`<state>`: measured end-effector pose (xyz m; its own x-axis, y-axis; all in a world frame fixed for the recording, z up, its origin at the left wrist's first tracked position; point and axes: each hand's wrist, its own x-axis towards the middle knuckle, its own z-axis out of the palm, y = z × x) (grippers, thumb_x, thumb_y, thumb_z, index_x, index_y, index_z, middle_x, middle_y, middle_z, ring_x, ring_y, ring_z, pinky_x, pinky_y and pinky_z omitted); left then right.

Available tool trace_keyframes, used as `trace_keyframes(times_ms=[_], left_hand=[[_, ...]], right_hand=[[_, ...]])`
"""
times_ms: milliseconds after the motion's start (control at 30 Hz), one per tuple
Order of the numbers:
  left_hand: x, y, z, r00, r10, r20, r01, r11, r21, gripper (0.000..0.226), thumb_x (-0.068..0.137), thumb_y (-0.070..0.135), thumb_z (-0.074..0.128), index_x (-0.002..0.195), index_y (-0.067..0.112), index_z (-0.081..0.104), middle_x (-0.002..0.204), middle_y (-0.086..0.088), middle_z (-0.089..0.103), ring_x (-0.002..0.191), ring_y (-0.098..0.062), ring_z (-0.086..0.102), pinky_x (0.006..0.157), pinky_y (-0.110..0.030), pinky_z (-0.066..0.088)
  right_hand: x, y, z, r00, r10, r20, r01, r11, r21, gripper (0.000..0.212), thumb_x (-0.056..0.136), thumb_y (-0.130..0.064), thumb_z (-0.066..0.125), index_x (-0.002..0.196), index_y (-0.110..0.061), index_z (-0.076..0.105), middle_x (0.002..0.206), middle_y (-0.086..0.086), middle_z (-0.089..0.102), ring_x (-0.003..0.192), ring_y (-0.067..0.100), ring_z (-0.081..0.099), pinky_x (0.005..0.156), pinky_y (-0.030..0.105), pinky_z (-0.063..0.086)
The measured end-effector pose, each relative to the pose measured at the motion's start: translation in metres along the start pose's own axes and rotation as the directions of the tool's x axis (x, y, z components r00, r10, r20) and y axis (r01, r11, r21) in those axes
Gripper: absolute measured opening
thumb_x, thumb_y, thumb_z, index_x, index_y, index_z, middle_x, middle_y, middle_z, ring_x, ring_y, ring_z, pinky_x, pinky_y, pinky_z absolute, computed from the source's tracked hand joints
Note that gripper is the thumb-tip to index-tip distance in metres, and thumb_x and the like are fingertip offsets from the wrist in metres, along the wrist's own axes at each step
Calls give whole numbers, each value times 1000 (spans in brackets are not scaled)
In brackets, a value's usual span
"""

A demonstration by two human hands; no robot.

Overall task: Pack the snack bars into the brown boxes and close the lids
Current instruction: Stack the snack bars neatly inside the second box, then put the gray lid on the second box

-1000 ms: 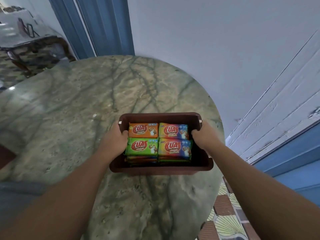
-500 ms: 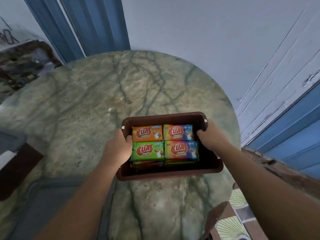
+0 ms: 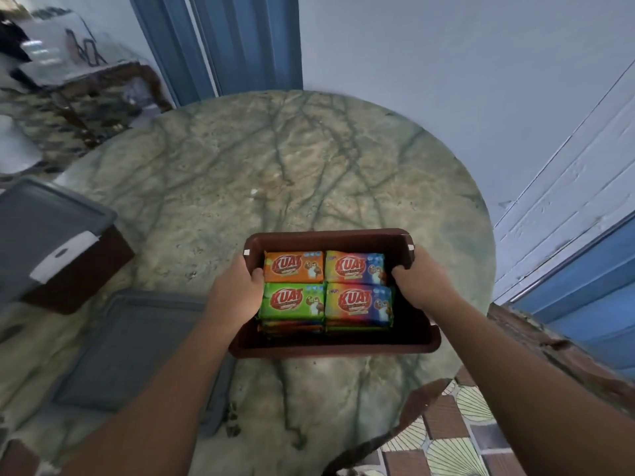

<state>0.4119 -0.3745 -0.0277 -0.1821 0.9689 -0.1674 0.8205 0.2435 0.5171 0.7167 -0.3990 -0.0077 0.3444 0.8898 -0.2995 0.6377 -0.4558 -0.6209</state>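
Head view. We log 1 brown box, lid off, held over the near-right part of the round marble table; long axis runs left-right, opening faces up. Our left hand has its grip curled over the left rim, thumb inside; our right hand grips the right rim likewise. Snack bars: 2x2 on top, more stacked beneath, labels reading upright to us; orange, green, 2 rainbow wrappers. Loose grey lid lies at left. 2nd brown box, grey-lidded w/ white latch, far left. Pale blue walls, tiled floor.
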Motion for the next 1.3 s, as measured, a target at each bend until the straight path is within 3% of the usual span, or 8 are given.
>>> trace_keyframes(times_ms=[133, 333, 567, 633, 733, 900, 1067, 1300], left_hand=[[-24, -8, 2, 998, -60, -27, 60, 998, 9, 23, 104, 38, 45, 116, 19, 52, 102, -3, 65, 91, -26, 62, 82, -41, 51], [-62, -14, 4, 992, -122, -45, 123, 992, 24, 25, 105, 37, 46, 118, 16, 49, 113, -14, 65, 105, -36, 63, 78, -37, 41], [-76, -12, -4, 986, -155, 59, 160, 983, -88, 43, 105, 46, 42, 135, 15, 45, 129, -15, 62, 119, -36, 59, 86, -38, 41], [-68, -17, -10, 983, -150, 101, 165, 974, -157, 66, 97, 70, 37, 131, 15, 51, 129, -11, 63, 117, -34, 61, 93, -41, 46], [-61, -26, -30, 983, -180, -46, 160, 947, -279, 96, 89, 85, 26, 131, 4, 53, 133, -18, 59, 119, -37, 58, 101, -50, 46], [-49, -64, -77, 934, -206, -293, 102, 937, -334, 72, 100, 62, 40, 140, 2, 39, 141, -24, 50, 129, -40, 50, 108, -52, 40], [-35, -127, -114, 962, -161, -221, 136, 983, -125, 36, 100, 40, 51, 116, 8, 46, 118, -16, 60, 110, -38, 59, 83, -40, 42], [-19, -213, -138, 987, -149, -68, 154, 985, 79, 26, 94, 38, 61, 101, 14, 53, 112, -18, 67, 107, -37, 63, 88, -41, 49]], right_hand=[[-14, 5, -2, 998, -39, 42, 40, 999, -10, 36, 101, -23, 56, 135, -16, 49, 107, 3, 62, 89, 23, 55, 75, 32, 40], [-33, 18, -3, 995, -93, 46, 95, 994, -54, 33, 100, -24, 56, 131, -17, 51, 96, -1, 59, 77, 16, 53, 60, 29, 38], [-49, 15, -6, 998, -51, 34, 53, 997, -49, 38, 98, -27, 57, 131, -11, 47, 105, 6, 57, 94, 27, 55, 80, 40, 47], [-57, 11, -6, 994, -71, -83, 62, 993, -101, 46, 97, -31, 57, 136, -11, 43, 128, 17, 50, 116, 36, 47, 98, 46, 41], [-76, -10, 3, 929, -226, -293, 186, 970, -157, 53, 96, -34, 58, 140, -11, 42, 139, 23, 41, 127, 40, 35, 108, 46, 28], [-112, -84, 49, 911, -362, -199, 375, 926, 32, 43, 97, -32, 60, 136, -20, 48, 140, 15, 38, 127, 35, 33, 108, 43, 27], [-148, -150, 113, 887, -459, -54, 461, 872, 165, 36, 97, -26, 57, 132, -23, 50, 130, 7, 49, 122, 26, 42, 106, 39, 35], [-178, -197, 195, 927, -362, 99, 320, 900, 296, 42, 99, -23, 52, 140, -19, 45, 131, 7, 52, 111, 20, 55, 92, 33, 47]])
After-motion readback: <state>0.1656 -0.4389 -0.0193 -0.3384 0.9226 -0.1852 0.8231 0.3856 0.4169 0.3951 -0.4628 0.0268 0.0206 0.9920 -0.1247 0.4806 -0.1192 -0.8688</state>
